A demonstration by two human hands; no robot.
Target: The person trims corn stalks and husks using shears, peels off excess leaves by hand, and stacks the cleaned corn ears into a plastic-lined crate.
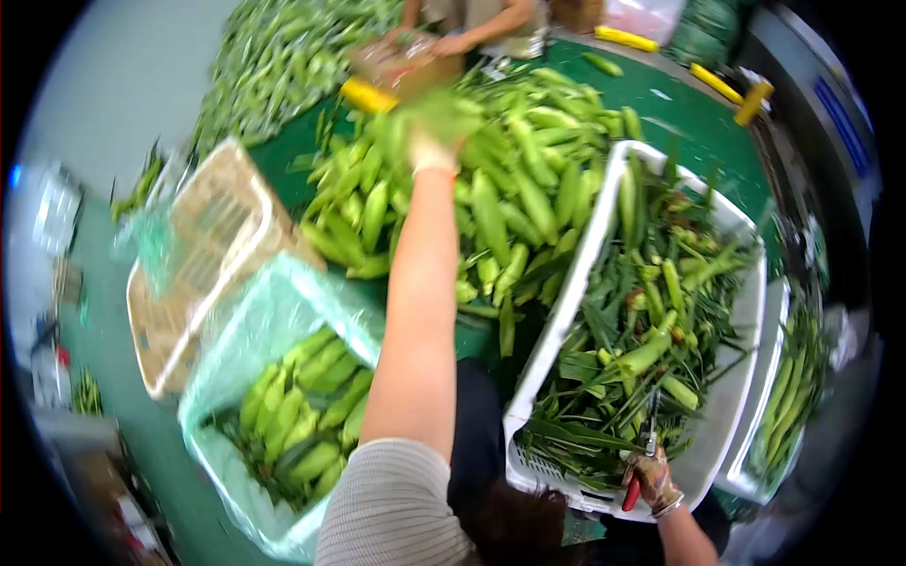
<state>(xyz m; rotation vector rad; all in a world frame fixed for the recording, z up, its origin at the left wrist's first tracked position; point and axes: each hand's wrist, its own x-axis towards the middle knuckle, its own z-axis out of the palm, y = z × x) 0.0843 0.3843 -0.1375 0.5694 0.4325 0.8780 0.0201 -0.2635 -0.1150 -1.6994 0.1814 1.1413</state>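
My left arm stretches out over a heap of green corn ears in their husks. At its end my left hand is motion-blurred, with a blurred green corn ear in its grip. My right hand, in a patterned glove, holds pruning shears with red handles at the near end of a white plastic crate. The shears' metal blades point away over cut husk leaves and stalk ends lying in that crate.
A crate lined with clear green plastic film holds trimmed ears at left. Behind it leans a tan crate. Another person's hands work at a cardboard box. Wrapped ears are heaped beyond. Another lined box of corn stands at right.
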